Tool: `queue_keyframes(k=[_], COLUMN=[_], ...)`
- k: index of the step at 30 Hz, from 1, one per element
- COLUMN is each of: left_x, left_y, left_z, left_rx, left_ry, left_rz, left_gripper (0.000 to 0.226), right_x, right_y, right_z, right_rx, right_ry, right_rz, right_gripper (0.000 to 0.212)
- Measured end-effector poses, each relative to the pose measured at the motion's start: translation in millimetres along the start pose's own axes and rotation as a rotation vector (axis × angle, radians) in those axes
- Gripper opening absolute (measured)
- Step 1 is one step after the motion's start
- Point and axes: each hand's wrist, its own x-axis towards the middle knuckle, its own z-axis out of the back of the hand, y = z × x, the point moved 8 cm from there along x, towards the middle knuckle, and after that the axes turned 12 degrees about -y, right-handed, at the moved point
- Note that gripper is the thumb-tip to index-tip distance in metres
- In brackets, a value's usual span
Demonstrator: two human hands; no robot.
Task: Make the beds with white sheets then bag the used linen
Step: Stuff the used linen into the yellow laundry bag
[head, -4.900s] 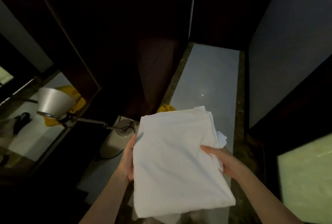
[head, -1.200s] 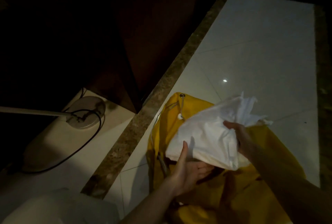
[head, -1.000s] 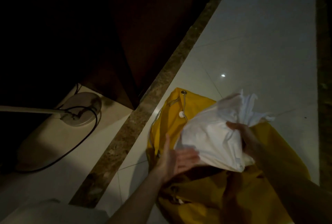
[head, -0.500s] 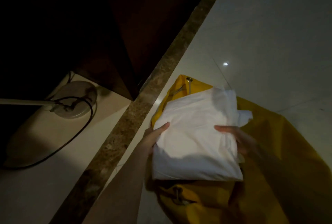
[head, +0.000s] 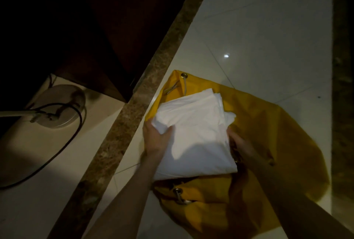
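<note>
Two hands, left hand [head: 156, 139] and right hand [head: 236, 141], grip the folded white sheet [head: 195, 133] over the yellow laundry bag [head: 268, 129], lower centre; bagging step, next push it inside.

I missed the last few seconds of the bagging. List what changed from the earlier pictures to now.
The white linen bundle, earlier carried at chest height, has come down onto the mouth of the yellow laundry bag. The left hand, which had let go and opened about a second ago, grips its left edge again. The right hand kept hold throughout and is now at the right edge. The bag stays on the tiled floor, the lamp base beside it.
</note>
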Motion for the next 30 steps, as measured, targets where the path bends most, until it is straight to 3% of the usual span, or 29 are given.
queue_keyframes(k=[2,6,9,11,14,19,24,30], left_x=[-38,-135,-152,-142,-118,-65,-74,-90], left_y=[-48,-109,-79,-57,-48,-35,-20,-5], left_z=[-18,-85,-117,-121,-117,-110,-104,-110], left_rx=[0.06,0.198,0.627,0.822,0.914,0.888,0.924,0.88], left_ry=[0.109,0.68,0.849,0.872,0.857,0.823,0.795,0.735], left_rz=[-0.301,-0.827,-1.127,-1.235,-1.242,-0.979,-1.038,-1.06], left_gripper=[0.09,0.089,0.093,0.088,0.071,0.06,0.07,0.09], right_x=[-2,2,0,-3,1,-3,-19,-14], right_y=[-9,-16,-21,-28,-41,-45,-41,-40], right_z=[9,25,38,43,50,46,40,31], right_rx=[0.08,0.108,0.052,-0.032,-0.023,-0.036,-0.109,-0.419], right_ry=[-0.008,-0.066,-0.098,-0.091,-0.149,-0.122,-0.068,-0.06], right_rz=[-0.058,-0.039,-0.017,-0.005,-0.025,0.035,0.137,0.256], right_gripper=[0.037,0.041,0.037,0.032,0.037,0.032,0.011,0.022])
